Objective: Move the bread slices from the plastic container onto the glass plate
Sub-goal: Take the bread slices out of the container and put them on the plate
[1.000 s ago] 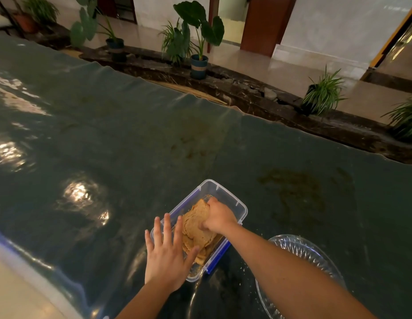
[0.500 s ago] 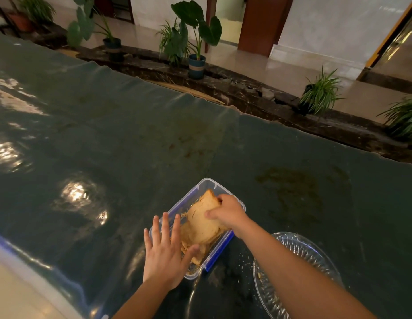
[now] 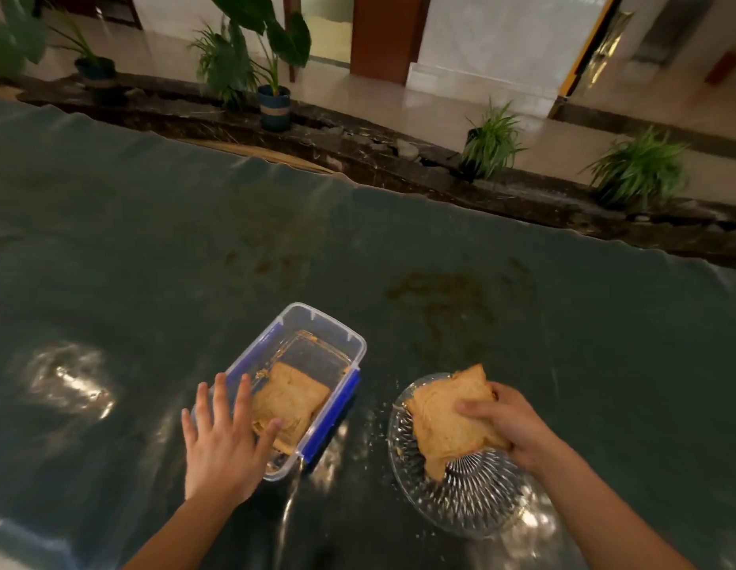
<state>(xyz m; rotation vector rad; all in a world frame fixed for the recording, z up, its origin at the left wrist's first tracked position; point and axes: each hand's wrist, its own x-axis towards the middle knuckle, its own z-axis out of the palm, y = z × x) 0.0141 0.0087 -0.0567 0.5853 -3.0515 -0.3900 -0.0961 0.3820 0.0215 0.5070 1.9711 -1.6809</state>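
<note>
Near the table's point(image 3: 522, 290) front edge, the left hand point(image 3: 222, 446) lies spread flat on the plastic container's point(image 3: 317, 322) near corner, steadying it. The right hand point(image 3: 506, 425) pinches a bread slice point(image 3: 444, 417) low over the glass plate point(image 3: 473, 503) — not yet let go, I'd judge. Further in, more slices point(image 3: 290, 401) sit in the container's near end — those are left to move.

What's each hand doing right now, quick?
Left hand: open, fingers spread, resting on the plastic container rim, holding nothing.
Right hand: closed on a bread slice over the glass plate.
</note>
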